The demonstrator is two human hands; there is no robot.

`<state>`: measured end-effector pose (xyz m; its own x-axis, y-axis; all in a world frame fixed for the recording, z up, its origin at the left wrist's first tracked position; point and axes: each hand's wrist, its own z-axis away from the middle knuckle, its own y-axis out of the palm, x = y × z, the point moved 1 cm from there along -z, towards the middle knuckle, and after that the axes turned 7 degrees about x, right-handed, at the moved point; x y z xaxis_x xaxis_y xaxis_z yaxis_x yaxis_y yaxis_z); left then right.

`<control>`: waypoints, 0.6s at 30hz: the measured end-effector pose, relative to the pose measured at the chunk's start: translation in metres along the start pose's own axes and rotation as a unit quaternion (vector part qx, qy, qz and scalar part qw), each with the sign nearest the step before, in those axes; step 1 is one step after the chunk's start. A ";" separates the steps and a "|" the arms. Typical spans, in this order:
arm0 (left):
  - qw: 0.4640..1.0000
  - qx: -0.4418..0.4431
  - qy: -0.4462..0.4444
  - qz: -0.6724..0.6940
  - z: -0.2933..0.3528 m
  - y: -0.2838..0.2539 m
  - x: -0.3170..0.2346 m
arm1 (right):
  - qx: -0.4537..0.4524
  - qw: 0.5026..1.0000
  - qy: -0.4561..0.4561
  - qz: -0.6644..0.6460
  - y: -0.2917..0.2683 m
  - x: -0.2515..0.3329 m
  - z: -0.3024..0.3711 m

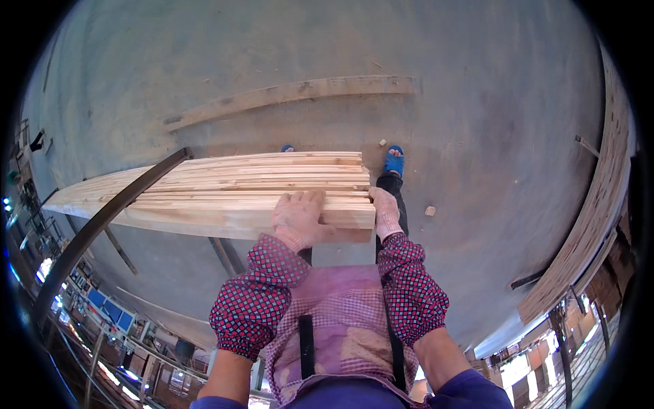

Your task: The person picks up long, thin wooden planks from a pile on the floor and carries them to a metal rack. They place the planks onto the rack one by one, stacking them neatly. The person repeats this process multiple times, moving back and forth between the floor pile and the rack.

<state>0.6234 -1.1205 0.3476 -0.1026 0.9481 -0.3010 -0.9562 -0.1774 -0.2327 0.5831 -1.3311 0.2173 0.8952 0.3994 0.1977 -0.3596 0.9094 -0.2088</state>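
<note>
A long stack of pale wooden strips (238, 178) stretches from the left to just in front of me, its cut ends at the right. My left hand (300, 217), in a pale glove, grips the near edge of the stack, fingers over the top and thumb against the near side face. At the cut ends, my right hand (385, 208), also gloved, is closed around the corner of the near strips; some of its fingertips are hidden. Patterned sleeve covers (253, 290) reach up both forearms.
A dark metal bar (112, 208) crosses over the stack at the left. Beyond it, a single board (300, 92) lies on the grey floor (477, 102). Another long stack of boards (593, 225) stands at the right. Small wood offcuts (430, 211) lie near my feet.
</note>
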 end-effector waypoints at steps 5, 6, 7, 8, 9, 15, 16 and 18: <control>0.999 0.036 0.008 0.010 -0.002 -0.013 -0.009 | -0.003 0.999 0.019 -0.027 -0.005 0.005 0.012; 0.999 0.049 0.015 0.017 -0.004 -0.016 -0.010 | -0.006 0.997 0.028 -0.072 -0.005 0.006 0.016; 0.997 0.064 0.045 0.003 -0.005 -0.020 -0.012 | -0.016 0.996 0.022 -0.088 -0.005 0.006 0.022; 0.995 0.074 0.068 -0.015 -0.007 -0.024 -0.015 | -0.026 0.994 0.015 -0.104 -0.006 0.005 0.030; 0.992 0.083 0.091 -0.034 -0.008 -0.029 -0.017 | -0.013 0.991 -0.009 -0.135 -0.008 0.005 0.037; 0.973 0.193 0.124 0.028 -0.003 -0.053 -0.022 | 0.053 0.971 -0.088 -0.216 -0.020 0.013 0.095; 0.971 0.190 0.146 0.016 0.003 -0.056 -0.023 | 0.092 0.961 -0.120 -0.231 -0.025 0.016 0.103; 0.970 0.193 0.149 -0.002 0.016 -0.059 -0.026 | 0.138 0.959 -0.098 -0.226 -0.034 0.020 0.108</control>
<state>0.6784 -1.1304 0.3839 -0.0705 0.8199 -0.5682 -0.9938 -0.0083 0.1112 0.5852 -1.3416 0.3314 0.9194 -0.0539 0.3897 -0.0260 0.9800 0.1971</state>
